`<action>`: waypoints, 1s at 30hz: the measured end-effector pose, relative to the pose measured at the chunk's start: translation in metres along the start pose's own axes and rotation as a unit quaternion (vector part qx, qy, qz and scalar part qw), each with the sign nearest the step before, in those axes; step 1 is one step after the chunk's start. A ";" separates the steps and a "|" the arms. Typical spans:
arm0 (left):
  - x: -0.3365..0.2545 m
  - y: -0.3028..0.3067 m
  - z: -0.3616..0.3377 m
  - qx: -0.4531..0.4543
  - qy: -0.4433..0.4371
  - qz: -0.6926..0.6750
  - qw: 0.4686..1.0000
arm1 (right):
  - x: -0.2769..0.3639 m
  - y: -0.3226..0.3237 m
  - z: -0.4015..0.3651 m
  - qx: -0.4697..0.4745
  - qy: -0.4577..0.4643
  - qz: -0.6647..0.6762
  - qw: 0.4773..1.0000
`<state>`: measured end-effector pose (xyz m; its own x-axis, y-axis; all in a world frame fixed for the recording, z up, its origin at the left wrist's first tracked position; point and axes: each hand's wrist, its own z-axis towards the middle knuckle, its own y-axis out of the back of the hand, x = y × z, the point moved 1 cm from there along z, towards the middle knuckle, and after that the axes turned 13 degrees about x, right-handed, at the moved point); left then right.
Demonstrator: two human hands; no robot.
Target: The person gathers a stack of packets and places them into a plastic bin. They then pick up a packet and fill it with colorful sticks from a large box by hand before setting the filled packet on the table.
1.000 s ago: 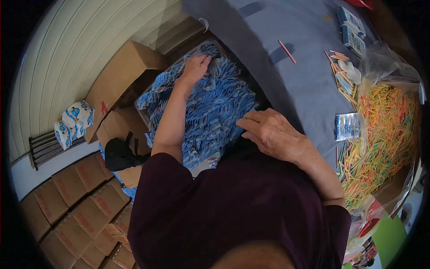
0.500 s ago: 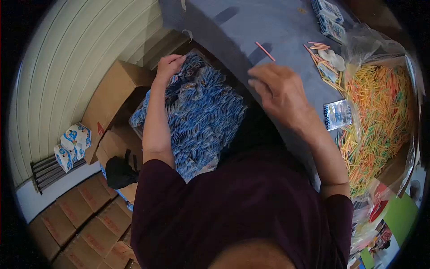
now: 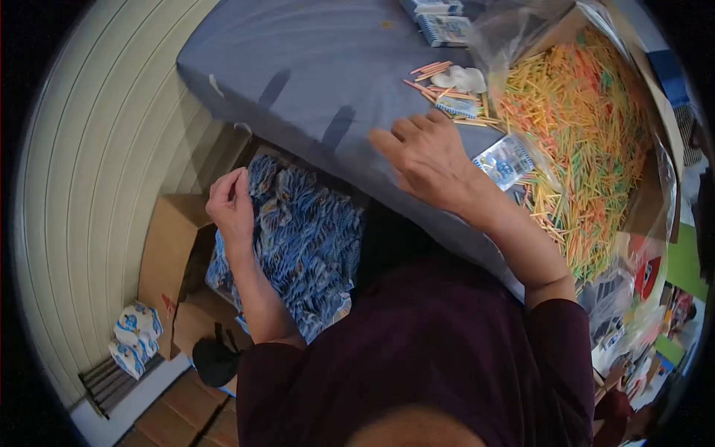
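My left hand (image 3: 232, 205) is at the upper left edge of a bin of blue-and-clear packets (image 3: 305, 231), its fingers pressed together; anything between them is hidden. Over the grey-covered table (image 3: 298, 45) my right hand (image 3: 428, 160) hangs with curled fingers, and I cannot make out what it holds. Close to its wrist lies a small clear packet with a blue edge (image 3: 506, 162). Beyond the knuckles is a loose pile of thin coloured sticks (image 3: 426, 91), with a white crumpled piece (image 3: 459, 79) and another packet (image 3: 458, 107) among them.
A plastic-lined carton of yellow, orange and green sticks (image 3: 573, 134) stands at the right. Stacked packets (image 3: 445, 30) lie at the table's far side. An open cardboard box (image 3: 167, 246), a black bag (image 3: 216, 361) and white-blue packages (image 3: 136, 339) are at the left, by a panelled wall.
My view has swung, shifting the table leftward. My left hand has drawn back from the packets toward the bin's edge. The lone pink stick seen near my right hand no longer shows.
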<state>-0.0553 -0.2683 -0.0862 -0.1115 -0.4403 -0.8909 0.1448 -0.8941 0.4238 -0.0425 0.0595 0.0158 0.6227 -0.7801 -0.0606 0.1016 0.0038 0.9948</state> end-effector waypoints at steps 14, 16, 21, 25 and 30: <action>-0.199 -0.271 0.092 0.276 -0.452 0.301 0.793 | -0.088 0.014 -0.150 0.002 -0.310 0.010 0.951; -0.175 -0.312 0.100 0.251 -0.510 0.365 0.737 | -0.087 0.014 -0.166 -0.023 -0.315 0.043 0.948; -0.181 -0.316 0.119 0.297 -0.591 0.263 0.702 | -0.116 0.030 -0.232 -0.062 -0.374 0.040 0.924; -0.193 -0.310 0.121 0.309 -0.575 0.303 0.695 | -0.164 0.033 -0.286 -0.062 -0.460 0.031 0.885; -0.239 -0.268 0.057 0.210 -0.494 0.194 0.821 | -0.209 0.031 -0.307 -0.066 -0.445 0.002 0.893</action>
<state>-0.1235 0.0722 0.0221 -0.9104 -0.3648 -0.1951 0.0299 -0.5282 0.8486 0.0688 0.4149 0.0343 -0.2345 -0.9679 0.0903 0.2289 0.0353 0.9728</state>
